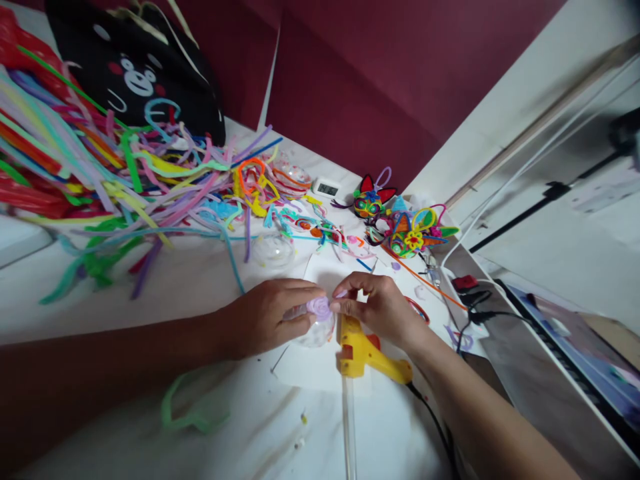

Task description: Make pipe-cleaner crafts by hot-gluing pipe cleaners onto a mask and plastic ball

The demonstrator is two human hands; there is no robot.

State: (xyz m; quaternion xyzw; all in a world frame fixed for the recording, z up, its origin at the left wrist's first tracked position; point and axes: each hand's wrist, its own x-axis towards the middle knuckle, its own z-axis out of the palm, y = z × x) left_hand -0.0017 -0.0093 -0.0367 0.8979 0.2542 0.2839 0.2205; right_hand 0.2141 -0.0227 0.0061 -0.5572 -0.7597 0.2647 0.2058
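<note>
Between my two hands is a lilac pipe cleaner [319,308] coiled into a flat spiral. My left hand [277,313] pinches the coil from the left, thumb below and fingers above. The thumb and forefinger of my right hand [377,303] are closed on the pipe cleaner at the coil's right side. Just under the coil sits a clear plastic ball [316,335], partly hidden by my left hand. A yellow glue gun [355,353] lies below my right hand, with a clear glue stick [349,420] pointing toward me.
A heap of coloured pipe cleaners [170,180] covers the back left, before a black bag [135,73]. Finished-looking fuzzy ornaments [407,233] and a small digital clock [326,187] stand at the back. Another clear ball [273,250] lies behind my left hand. Cables run along the right.
</note>
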